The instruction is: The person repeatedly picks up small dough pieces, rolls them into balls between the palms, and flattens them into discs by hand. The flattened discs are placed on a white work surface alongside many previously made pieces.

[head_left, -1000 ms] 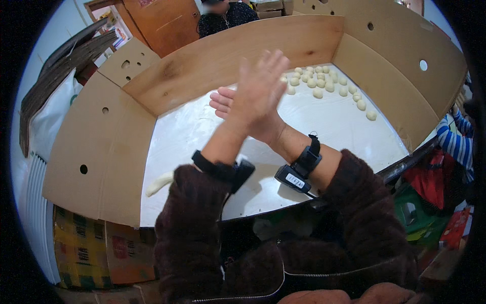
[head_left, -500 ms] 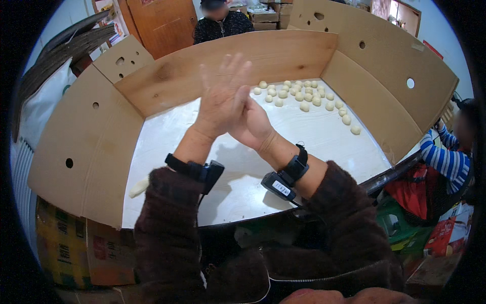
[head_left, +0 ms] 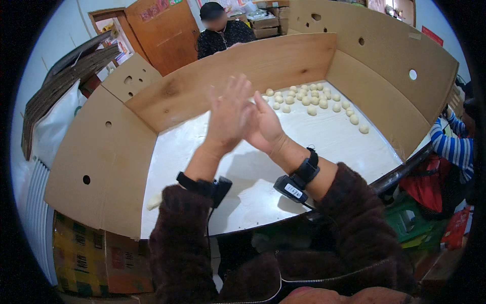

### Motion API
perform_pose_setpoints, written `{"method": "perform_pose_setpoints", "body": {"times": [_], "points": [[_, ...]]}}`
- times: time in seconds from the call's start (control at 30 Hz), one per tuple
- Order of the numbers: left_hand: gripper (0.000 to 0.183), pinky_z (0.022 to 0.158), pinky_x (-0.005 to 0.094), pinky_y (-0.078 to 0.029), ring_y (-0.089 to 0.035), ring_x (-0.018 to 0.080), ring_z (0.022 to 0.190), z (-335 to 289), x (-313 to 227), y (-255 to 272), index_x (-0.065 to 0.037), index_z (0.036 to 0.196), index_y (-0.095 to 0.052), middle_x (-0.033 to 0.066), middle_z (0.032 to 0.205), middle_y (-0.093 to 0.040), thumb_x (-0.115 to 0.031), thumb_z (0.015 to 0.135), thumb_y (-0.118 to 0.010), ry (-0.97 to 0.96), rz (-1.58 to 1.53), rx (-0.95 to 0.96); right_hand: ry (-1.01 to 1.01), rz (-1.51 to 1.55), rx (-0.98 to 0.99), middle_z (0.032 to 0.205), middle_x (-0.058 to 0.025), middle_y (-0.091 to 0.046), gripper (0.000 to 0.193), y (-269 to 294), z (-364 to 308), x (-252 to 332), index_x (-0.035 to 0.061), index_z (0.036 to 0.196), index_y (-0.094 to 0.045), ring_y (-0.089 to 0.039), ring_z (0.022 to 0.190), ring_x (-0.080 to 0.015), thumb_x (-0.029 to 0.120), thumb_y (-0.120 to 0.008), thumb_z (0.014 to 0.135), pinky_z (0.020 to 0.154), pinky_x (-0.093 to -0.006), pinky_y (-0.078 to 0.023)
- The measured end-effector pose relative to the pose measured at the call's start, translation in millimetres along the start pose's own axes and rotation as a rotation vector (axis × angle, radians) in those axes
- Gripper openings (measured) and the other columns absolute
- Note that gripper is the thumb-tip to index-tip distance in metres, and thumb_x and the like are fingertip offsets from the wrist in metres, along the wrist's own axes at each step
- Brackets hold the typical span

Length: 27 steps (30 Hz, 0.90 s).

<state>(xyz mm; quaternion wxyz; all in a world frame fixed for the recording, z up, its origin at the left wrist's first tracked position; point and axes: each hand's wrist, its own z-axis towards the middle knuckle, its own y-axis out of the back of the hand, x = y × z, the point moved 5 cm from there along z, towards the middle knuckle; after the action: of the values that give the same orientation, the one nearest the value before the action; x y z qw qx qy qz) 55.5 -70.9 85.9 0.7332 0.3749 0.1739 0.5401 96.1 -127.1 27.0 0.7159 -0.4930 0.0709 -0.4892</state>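
In the middle of the view, above a white floured work surface, my left hand lies against my right hand, palm to palm. The left hand's fingers stretch upward and outward, somewhat smeared by motion. On the right hand, the thumb points up and most of the fingers hide behind the left hand. Whatever may lie between the palms is hidden. Several small round dough balls sit at the far right of the surface. By my left sleeve a pale piece of dough is partly covered.
Cardboard panels stand along the left and right, with a wooden board across the back. Beyond that board is a person in dark clothes. Another person's striped sleeve shows at the right edge. Each wrist wears a strapped black device.
The view has shifted, so the surface and dough balls appear slightly lower and farther right. My hands stay palm to palm, with the left one shifting against the right.
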Motion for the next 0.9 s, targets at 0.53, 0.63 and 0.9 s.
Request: {"method": "perform_pose_setpoints", "body": {"times": [0.53,0.63,0.9], "points": [[0.053,0.114,0.0534,-0.007,-0.026,0.0302,0.141,1.5,-35.6,1.7,-0.005,0.141,-0.04,0.0138,0.149,-0.035,-0.025,0.092,-0.045,-0.196,-0.345,-0.083,0.095,-0.227,0.031,0.147,-0.0207,-0.032,0.058,-11.6,-3.2,-7.3,0.0034,0.146,-0.021,-0.041,0.132,-0.0327,0.041,-0.03,0.103,0.111,-0.0415,-0.034],[0.053,0.113,0.0571,-0.009,-0.029,0.029,0.14,9.0,-31.9,5.8,-0.005,0.138,-0.043,0.013,0.147,-0.038,-0.023,0.09,-0.052,-0.188,-0.244,-0.189,-0.1,-0.056,-0.033,0.145,-0.0201,-0.038,0.055,-7.9,-5.3,-17.2,0.0024,0.143,-0.029,-0.039,0.133,-0.0323,0.04,-0.03,0.103,0.112,-0.0418,-0.031],[0.05,0.114,0.0538,-0.005,-0.022,0.0348,0.142,-7.0,-28.6,-10.8,-0.006,0.143,-0.037,0.0163,0.15,-0.032,-0.021,0.096,-0.039,-0.12,-0.386,0.049,0.192,-0.121,-0.155,0.144,-0.0195,-0.04,0.063,-2.8,-0.5,8.3,0.0018,0.144,-0.028,-0.037,0.135,-0.0326,0.048,-0.023,0.101,0.114,-0.0417,-0.027]]}}
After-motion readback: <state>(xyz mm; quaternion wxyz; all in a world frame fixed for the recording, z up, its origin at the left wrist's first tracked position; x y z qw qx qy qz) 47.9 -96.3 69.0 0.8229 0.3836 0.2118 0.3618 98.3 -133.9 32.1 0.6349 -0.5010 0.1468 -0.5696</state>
